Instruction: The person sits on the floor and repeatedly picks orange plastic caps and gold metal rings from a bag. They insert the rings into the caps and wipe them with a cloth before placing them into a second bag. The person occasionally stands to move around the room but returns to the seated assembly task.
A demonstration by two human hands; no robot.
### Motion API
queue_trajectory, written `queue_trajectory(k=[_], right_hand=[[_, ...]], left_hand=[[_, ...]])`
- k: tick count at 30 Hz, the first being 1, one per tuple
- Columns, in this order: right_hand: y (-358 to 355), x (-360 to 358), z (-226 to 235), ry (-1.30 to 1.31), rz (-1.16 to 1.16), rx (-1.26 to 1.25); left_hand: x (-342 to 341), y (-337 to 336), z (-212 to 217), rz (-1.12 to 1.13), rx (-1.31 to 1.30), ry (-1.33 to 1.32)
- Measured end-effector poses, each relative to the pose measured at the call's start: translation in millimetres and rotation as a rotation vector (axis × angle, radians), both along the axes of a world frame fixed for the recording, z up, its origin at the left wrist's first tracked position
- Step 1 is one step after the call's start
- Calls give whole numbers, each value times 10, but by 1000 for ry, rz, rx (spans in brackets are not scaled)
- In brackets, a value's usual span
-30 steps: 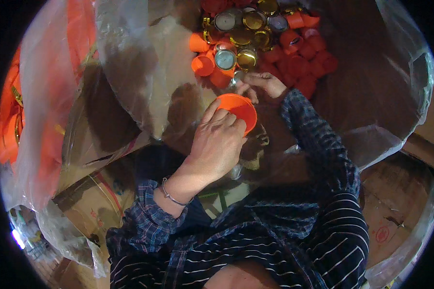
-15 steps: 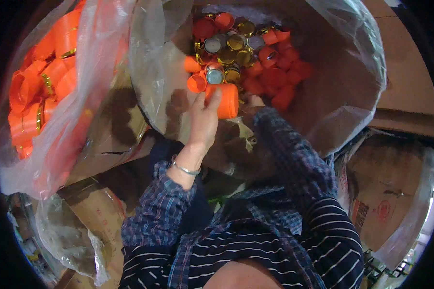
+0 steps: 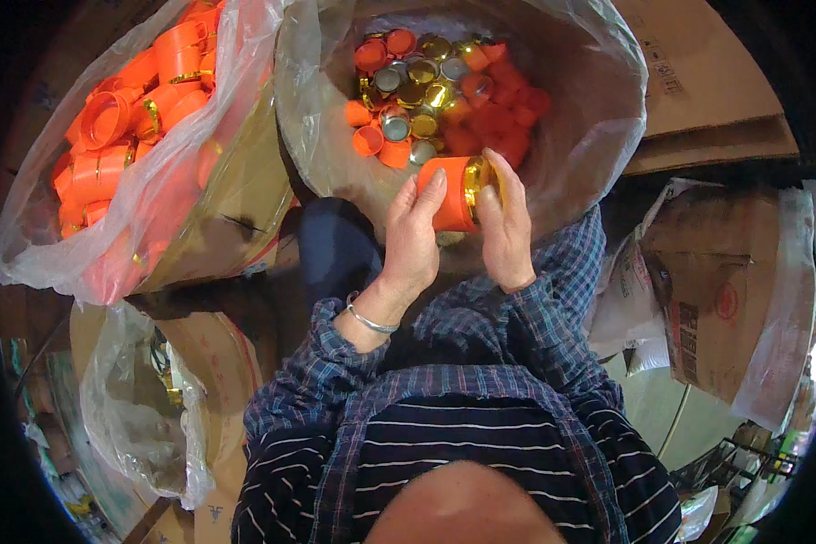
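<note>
Both of my hands are raised at the near rim of a bag-lined carton (image 3: pixel 598 159). My left hand (image 3: pixel 414 234) is closed round an orange plastic cap (image 3: pixel 446 195), which lies on its side. My right hand (image 3: pixel 510 228) grips a shiny gold ring (image 3: pixel 474 189) at the cap's right end, thumb in front and fingers behind. Whether the ring is fully seated cannot be made out. Beyond my hands, the carton holds loose gold rings (image 3: pixel 423 125), silver-grey discs (image 3: pixel 395 128) and orange caps (image 3: pixel 367 140).
To the left, a clear plastic bag (image 3: pixel 50 267) in a carton is heaped with orange gold-banded caps (image 3: pixel 100 172). A lower carton (image 3: pixel 227 372) with a plastic liner stands at near left. More cardboard boxes (image 3: pixel 725 299) are on the right.
My right hand has come up out of the carton with a gold ring and met the orange cap's right end. The cap has moved slightly right with my left hand. The view has shifted.
</note>
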State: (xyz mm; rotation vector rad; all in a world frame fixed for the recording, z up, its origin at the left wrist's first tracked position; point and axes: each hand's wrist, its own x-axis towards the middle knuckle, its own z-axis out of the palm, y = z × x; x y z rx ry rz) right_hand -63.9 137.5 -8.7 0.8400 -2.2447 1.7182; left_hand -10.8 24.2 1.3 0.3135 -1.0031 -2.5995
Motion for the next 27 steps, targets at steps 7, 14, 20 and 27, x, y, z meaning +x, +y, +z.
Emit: queue_trajectory(k=[7, 14, 20, 27], right_hand=[[53, 142, 239, 377, 83, 136], [12, 149, -8, 113, 173, -6], [-123, 285, -234, -678, 151, -409], [-18, 361, -342, 104, 68, 79]], left_hand=[[285, 53, 326, -7, 10, 24], [259, -84, 7, -129, 26, -94], [479, 113, -392, 52, -996, 13], [283, -141, -426, -221, 118, -146]])
